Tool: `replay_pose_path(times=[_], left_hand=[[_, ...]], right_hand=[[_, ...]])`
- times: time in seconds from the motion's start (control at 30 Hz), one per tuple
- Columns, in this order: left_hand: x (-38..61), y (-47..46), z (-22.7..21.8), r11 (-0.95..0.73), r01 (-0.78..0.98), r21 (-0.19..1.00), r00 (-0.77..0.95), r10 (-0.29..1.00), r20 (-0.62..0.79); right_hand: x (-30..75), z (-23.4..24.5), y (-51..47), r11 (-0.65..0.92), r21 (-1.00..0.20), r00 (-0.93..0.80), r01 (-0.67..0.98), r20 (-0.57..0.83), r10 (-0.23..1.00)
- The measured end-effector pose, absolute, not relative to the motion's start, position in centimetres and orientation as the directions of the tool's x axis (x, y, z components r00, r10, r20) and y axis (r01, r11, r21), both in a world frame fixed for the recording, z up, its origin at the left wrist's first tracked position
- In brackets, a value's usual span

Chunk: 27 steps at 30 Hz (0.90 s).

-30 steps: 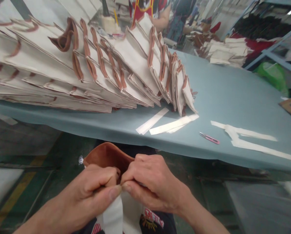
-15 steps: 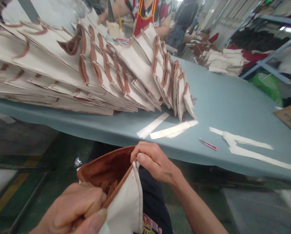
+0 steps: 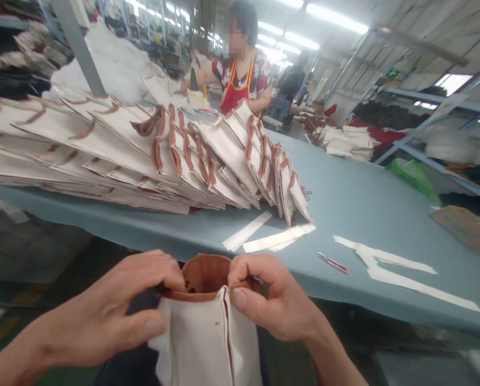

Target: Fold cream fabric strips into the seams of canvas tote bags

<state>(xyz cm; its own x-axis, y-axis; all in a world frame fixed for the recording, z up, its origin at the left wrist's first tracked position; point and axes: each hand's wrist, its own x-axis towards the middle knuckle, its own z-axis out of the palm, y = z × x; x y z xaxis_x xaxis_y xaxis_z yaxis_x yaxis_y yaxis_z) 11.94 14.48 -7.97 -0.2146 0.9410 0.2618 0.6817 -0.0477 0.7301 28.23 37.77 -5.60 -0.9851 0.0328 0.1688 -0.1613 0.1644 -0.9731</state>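
Observation:
Between my hands is a cream fabric bag with a brown lining, its mouth facing up and spread into a rounded opening. My left hand grips the bag's left rim, fingers hooked inside and thumb on the outer cloth. On the right rim, my right hand pinches the edge beside a vertical seam, thumb outside. The lower part of the bag runs out of the picture. Beyond it, on the table, lie pale strips and small pink-handled thread snips.
A long stack of cream pieces with brown edging covers the left of the blue-grey table. More strips lie at right, near a cardboard piece. A person in a red apron stands across the table.
The view has tilted up. My left hand has moved forward along the rim, and the bag has turned so its front and seam face me, its mouth rounder.

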Motion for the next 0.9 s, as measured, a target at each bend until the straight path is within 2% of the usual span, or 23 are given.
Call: replay_pose_path(times=[0.1,0.2,0.3,0.43,0.67,0.77,0.9], left_hand=[[12.1,16.6,-6.1,-0.117,0.642,0.757,-0.154,0.949,0.277],[12.5,18.2,-5.3,-0.106,0.601,0.792,-0.196,0.941,0.275],[12.4,19.1,-5.2,-0.106,0.601,0.792,-0.197,0.941,0.276],[12.0,19.2,-6.0,-0.148,0.615,0.774,-0.147,0.944,0.297],[12.8,18.9,-7.6,-0.065,0.711,0.700,-0.173,0.949,0.264],[13.2,19.4,-7.9,-0.082,0.747,0.659,-0.164,0.939,0.303],[13.5,20.1,-8.5,-0.113,0.842,0.527,-0.138,0.900,0.413]], right_hand=[[27.7,-4.9,37.3,0.220,-0.965,-0.988,-0.141,0.150,0.024],[27.0,-4.7,37.4,0.265,-0.952,-0.987,-0.155,0.163,0.009],[26.4,-4.6,37.9,0.288,-0.944,-0.985,-0.161,0.172,0.011],[26.2,-5.3,38.3,0.291,-0.951,-0.993,-0.108,0.117,0.016],[26.7,-8.1,38.7,0.236,-0.967,-0.995,-0.096,0.102,0.013],[26.8,-8.5,39.0,0.275,-0.958,-0.995,-0.076,0.090,0.040],[26.7,-8.9,39.4,0.310,-0.947,-0.992,-0.082,0.107,0.066]])
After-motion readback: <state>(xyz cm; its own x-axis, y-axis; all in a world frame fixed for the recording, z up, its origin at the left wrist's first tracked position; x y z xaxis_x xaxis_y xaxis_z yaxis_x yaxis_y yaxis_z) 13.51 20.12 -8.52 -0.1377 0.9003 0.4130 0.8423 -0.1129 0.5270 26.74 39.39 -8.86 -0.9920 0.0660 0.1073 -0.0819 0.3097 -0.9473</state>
